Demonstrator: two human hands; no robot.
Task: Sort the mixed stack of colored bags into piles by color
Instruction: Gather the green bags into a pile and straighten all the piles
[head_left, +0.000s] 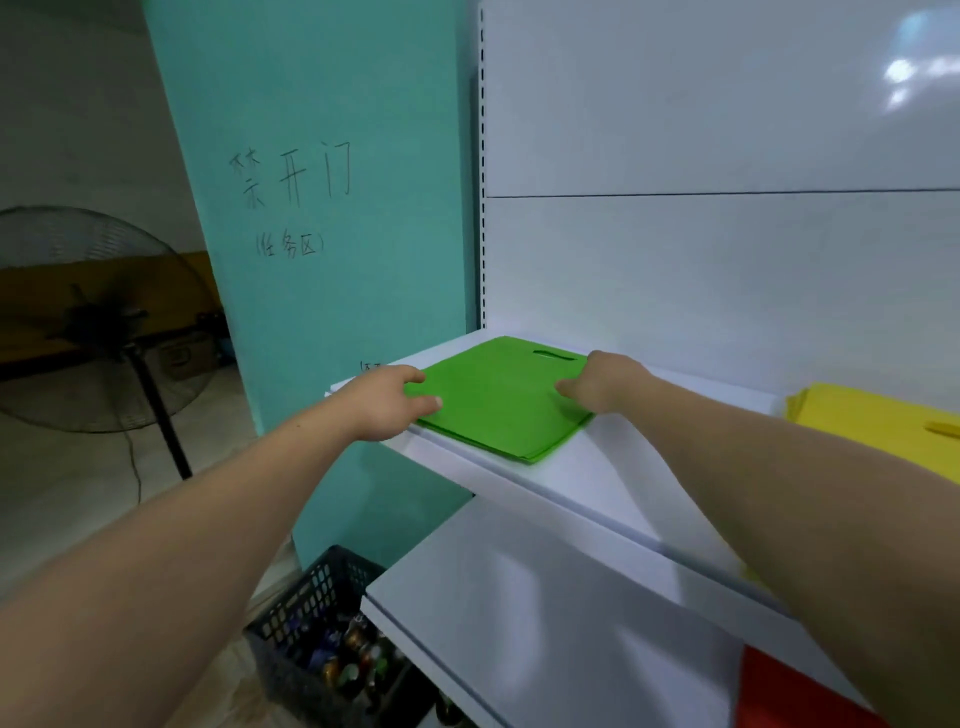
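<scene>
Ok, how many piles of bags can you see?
3: a green pile at the upper shelf's left end, a yellow pile further right on it, a red pile lower down, mostly cut off. More may be hidden.

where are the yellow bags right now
In the head view the yellow bags lie at the far right of the upper shelf, apart from the green bags to their left.

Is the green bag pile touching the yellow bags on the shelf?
Apart. The head view shows bare white shelf between the green bag pile and the yellow bags.
</scene>
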